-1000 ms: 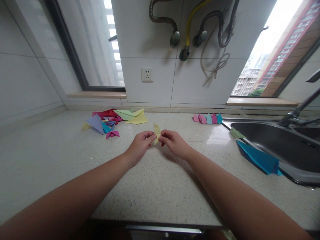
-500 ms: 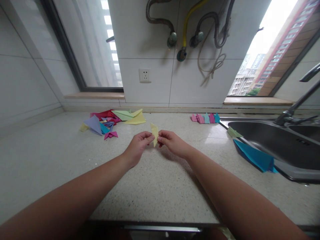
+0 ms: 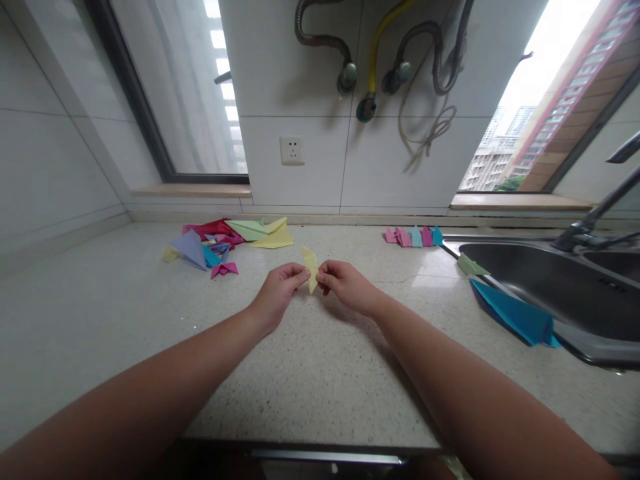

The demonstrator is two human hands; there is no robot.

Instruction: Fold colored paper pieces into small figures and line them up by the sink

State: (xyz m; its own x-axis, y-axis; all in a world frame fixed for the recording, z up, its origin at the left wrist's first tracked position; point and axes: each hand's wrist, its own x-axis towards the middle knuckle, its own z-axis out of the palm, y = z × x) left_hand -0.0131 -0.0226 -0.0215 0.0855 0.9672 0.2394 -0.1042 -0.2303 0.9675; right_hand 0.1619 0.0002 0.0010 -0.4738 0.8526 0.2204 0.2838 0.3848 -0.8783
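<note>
Over the counter [image 3: 320, 380], our left hand [image 3: 276, 293] and right hand [image 3: 347, 287] pinch yellow paper [image 3: 311, 265] between them, apparently mid-fold, the next move likely calling for even pressing.

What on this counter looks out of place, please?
The large blue folded paper and the small green one lie at the edge of the sink, away from the colourful pile. Paper there looks odd, since it might get wet.
</note>
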